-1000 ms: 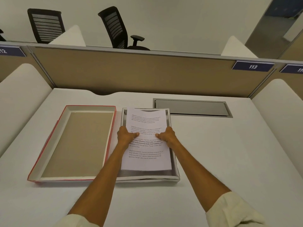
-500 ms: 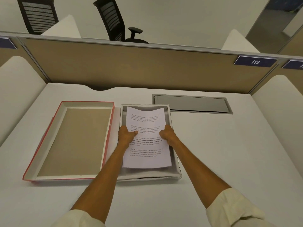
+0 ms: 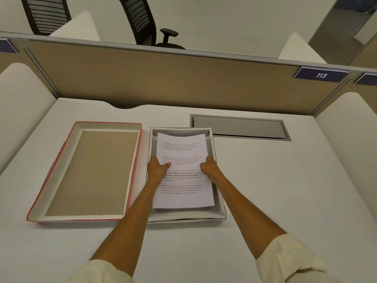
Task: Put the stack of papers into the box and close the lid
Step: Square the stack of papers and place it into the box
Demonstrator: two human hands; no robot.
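Note:
A stack of printed white papers (image 3: 181, 193) lies inside the open grey-white box (image 3: 219, 215) at the middle of the desk, its far end bowed upward. My left hand (image 3: 156, 168) grips the stack's left edge, thumb on top. On the stack's right edge sits my right hand (image 3: 209, 168), gripping the same way. The lid (image 3: 89, 172), red outside and brown inside, lies upside down just left of the box.
A grey cable hatch (image 3: 238, 127) is set into the desk behind and right of the box. Tan partition walls (image 3: 163, 78) with white side panels enclose the desk. Two black office chairs stand beyond the partition.
The stack has sunk lower into the box and shifted slightly away from me, with both hands still on its edges. The view has tilted down a little.

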